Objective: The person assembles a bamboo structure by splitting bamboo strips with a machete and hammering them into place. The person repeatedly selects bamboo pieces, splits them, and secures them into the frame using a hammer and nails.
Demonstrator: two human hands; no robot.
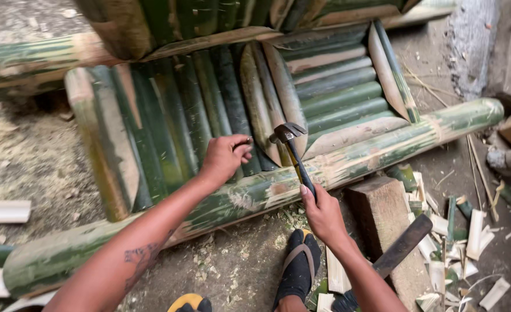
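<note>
Nearest the camera, at the bottom edge: a foot in a black sandal (299, 267) on dirt littered with pale chips, and two bare forearms rising from the lower frame, the left one tattooed. Right hand (323, 215), lower centre, wrapped tight around the black-and-yellow grip of a claw hammer (291, 149), thumb laid along the handle; dark steel head up at frame centre, tilted left, above the slats. Left hand (225, 158), just left of the hammer head, thumb and forefinger pinched on a small nail (248, 140), remaining fingers curled under, knuckles resting on the slats. Beneath both hands: a panel of split bamboo slats (169, 115), glossy dark green streaked with tan, laid side by side across the middle of the frame, a second set at right running crosswise. Along its lower edge, a thick round bamboo pole (382, 150), mottled green and pale, running from lower left to upper right. Lower right: a wooden block (382, 214), a dark flat blade (403, 245) leaning over it, scattered bamboo offcuts (469, 237).
</note>
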